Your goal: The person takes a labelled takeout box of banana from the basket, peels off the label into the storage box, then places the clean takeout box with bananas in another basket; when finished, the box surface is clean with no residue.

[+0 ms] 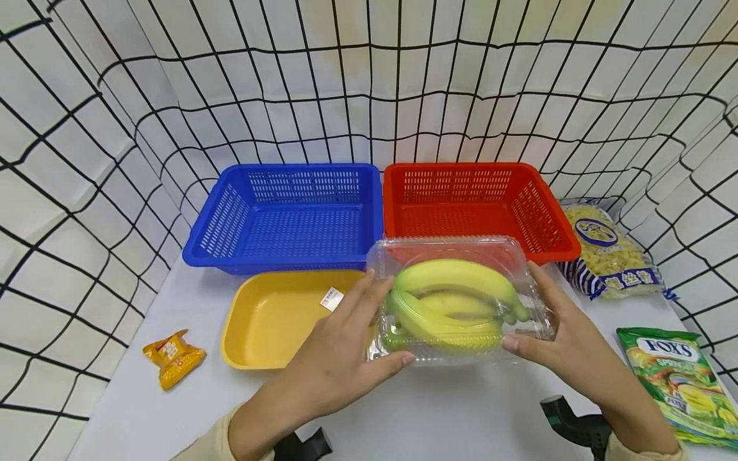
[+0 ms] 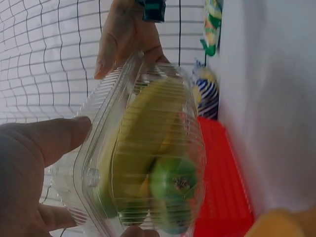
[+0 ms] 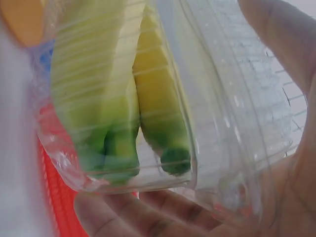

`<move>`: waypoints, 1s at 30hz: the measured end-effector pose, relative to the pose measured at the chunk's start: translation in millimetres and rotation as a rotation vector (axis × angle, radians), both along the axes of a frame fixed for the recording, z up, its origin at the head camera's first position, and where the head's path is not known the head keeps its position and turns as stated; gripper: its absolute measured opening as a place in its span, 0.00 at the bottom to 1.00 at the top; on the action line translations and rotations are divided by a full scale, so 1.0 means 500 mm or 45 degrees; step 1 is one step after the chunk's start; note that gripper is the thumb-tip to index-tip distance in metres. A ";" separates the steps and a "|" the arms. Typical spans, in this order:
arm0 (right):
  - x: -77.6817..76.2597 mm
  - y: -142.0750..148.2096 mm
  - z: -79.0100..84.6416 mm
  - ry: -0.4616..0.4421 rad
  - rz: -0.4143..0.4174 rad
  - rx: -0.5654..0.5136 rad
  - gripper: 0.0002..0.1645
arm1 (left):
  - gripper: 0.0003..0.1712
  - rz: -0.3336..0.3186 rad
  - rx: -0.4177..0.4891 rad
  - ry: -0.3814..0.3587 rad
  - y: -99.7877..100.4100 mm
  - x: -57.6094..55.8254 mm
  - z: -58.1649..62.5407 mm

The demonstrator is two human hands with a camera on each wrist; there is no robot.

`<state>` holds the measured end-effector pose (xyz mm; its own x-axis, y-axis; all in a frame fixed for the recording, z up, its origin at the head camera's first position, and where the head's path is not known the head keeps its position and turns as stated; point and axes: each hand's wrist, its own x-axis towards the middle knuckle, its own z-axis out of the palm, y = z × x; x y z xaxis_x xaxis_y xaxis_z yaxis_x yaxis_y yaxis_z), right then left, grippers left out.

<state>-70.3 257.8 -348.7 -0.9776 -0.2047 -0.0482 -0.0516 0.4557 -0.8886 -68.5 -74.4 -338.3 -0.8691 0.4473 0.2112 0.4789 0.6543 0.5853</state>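
A clear plastic clamshell box of yellow bananas with green ends is held up above the table by both hands. My left hand grips its left side, thumb along the front and fingers toward the back. On the opposite side my right hand holds it between thumb and fingers. Through the plastic, the left wrist view shows the bananas and a rounded green end. In the right wrist view, fingers lie under the box near the green banana tips.
Behind stand a blue basket and a red basket, the latter partly covered by the box. A yellow tub sits at front left beside a small orange snack packet. At right lie a pasta bag and a green FOX'S candy bag. Wire mesh surrounds the table.
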 end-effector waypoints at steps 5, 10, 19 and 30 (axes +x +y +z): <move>-0.045 -0.042 0.018 0.048 0.036 -0.016 0.63 | 0.57 0.040 -0.006 -0.028 -0.040 -0.030 0.020; -0.092 -0.086 0.036 0.065 0.046 -0.016 0.64 | 0.57 0.053 -0.020 -0.051 -0.081 -0.065 0.035; -0.184 -0.173 0.058 0.086 0.103 -0.006 0.66 | 0.57 0.130 -0.068 -0.069 -0.158 -0.128 0.056; -0.273 -0.263 0.064 0.056 0.172 -0.084 0.68 | 0.57 0.209 -0.067 -0.136 -0.242 -0.200 0.068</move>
